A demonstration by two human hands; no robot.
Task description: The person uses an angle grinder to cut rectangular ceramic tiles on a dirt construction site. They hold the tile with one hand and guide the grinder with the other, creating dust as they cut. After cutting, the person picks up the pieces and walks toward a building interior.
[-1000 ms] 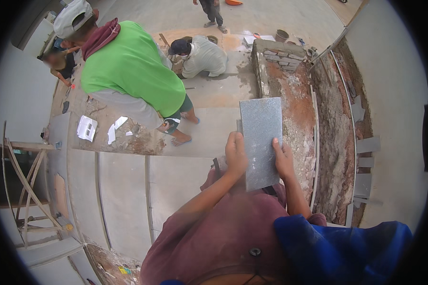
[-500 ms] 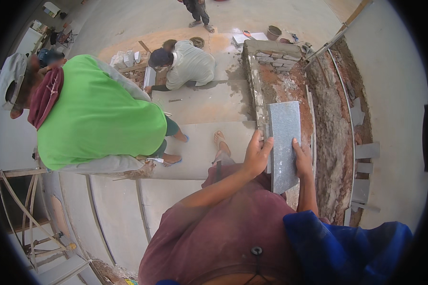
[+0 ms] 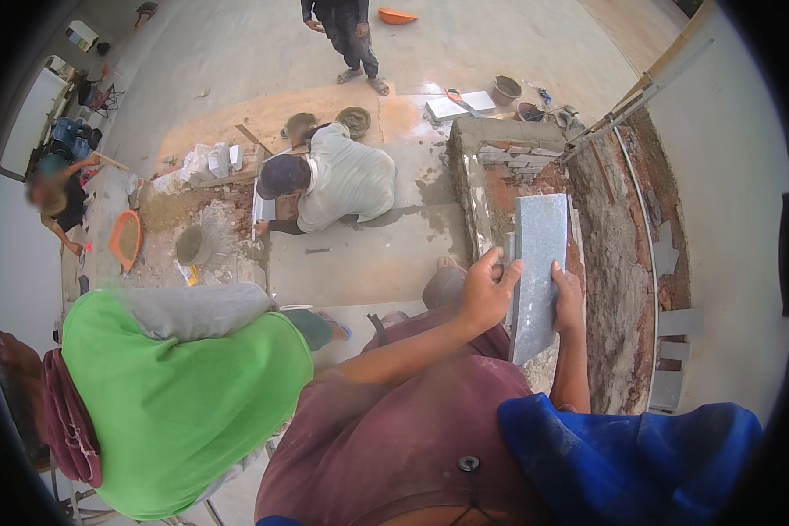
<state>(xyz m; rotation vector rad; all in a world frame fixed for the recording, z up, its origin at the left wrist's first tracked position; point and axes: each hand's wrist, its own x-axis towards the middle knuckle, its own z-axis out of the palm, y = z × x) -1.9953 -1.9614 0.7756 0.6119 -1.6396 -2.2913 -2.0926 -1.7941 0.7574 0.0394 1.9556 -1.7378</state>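
Upright in front of my chest is a long grey tile (image 3: 537, 272), with a speckled face and a thin light edge. My left hand (image 3: 489, 289) grips its left edge, fingers curled and thumb against the side. On the opposite edge, my right hand (image 3: 568, 298) has its thumb on the face, its other fingers hidden behind. Slivers of at least one more flat piece show behind the tile; how many there are I cannot tell.
A low brick and mortar wall (image 3: 508, 131) and a rough trench (image 3: 618, 289) lie ahead and right. At left stands a co-worker in a green shirt (image 3: 184, 386); another in a pale shirt (image 3: 346, 180) bends over the floor. Buckets (image 3: 506, 90) and an orange basin (image 3: 126, 240) sit farther off.
The view has shifted forward, showing more floor ahead. The green-shirted co-worker now appears lower and nearer. The tile stays between both hands, slightly turned and farther right in view.
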